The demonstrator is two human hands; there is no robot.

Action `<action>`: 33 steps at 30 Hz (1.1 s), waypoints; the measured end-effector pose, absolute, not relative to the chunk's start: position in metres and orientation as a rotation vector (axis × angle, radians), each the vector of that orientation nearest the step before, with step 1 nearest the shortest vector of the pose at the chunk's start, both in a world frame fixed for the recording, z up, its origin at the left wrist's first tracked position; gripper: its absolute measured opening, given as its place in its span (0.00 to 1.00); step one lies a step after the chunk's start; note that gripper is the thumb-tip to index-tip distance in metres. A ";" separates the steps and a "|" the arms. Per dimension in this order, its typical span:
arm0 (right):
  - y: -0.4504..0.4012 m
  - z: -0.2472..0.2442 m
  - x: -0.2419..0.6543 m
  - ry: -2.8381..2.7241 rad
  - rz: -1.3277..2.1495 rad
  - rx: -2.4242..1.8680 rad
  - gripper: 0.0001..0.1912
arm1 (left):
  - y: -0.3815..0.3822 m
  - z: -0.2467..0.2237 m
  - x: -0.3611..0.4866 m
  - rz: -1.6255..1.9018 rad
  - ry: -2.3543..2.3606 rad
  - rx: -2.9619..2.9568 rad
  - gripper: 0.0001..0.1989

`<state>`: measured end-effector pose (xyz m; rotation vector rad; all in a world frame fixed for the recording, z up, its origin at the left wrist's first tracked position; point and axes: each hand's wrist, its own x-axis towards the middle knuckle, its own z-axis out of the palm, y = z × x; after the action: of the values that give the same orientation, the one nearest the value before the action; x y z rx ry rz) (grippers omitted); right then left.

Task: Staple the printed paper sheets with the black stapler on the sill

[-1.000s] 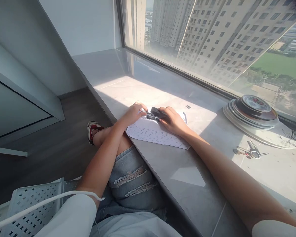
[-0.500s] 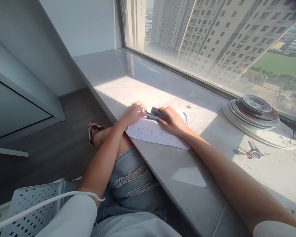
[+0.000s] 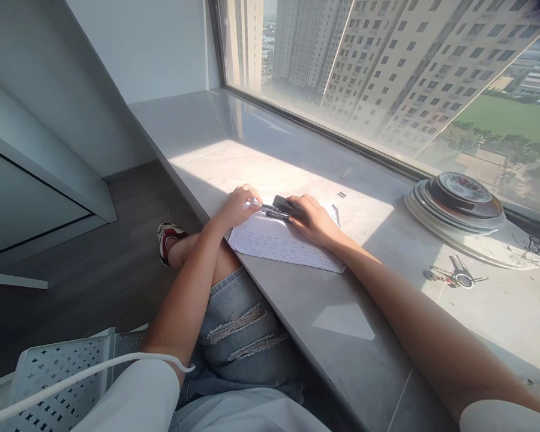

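Printed paper sheets point(image 3: 283, 241) lie on the stone ledge by its front edge. Across their far part rests a black stapler point(image 3: 284, 207), its top arm raised over its base. My right hand point(image 3: 309, 217) is closed around the stapler's right end. At the stapler's left end, my left hand point(image 3: 239, 206) has its fingertips pinched together, close to a small shiny piece; what exactly they hold is too small to make out. A small dark strip point(image 3: 341, 194) lies beyond the sheets.
Stacked plates point(image 3: 459, 204) stand on the ledge point(image 3: 342, 306) at the right by the window. A small metal gadget point(image 3: 459, 277) lies nearer. At lower left are a perforated basket point(image 3: 58, 372) and a white cable point(image 3: 85, 367).
My left hand has shifted slightly left, away from the stapler's end. My right hand stays on the stapler. The view has moved very slightly.
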<state>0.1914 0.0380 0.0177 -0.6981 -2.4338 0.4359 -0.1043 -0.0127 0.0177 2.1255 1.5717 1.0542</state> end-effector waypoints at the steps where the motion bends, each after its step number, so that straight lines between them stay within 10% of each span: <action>1: 0.038 0.018 0.191 -2.435 0.436 -0.701 0.25 | -0.013 0.018 -0.104 1.060 1.572 2.124 0.03; 33: 0.038 0.017 0.190 -2.433 0.441 -0.675 0.23 | -0.026 0.035 -0.096 1.257 1.560 1.706 0.09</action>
<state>0.1904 0.0384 0.0174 -0.6745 -2.4330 0.4407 -0.0959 -0.0257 0.0350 1.7061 1.5603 1.2571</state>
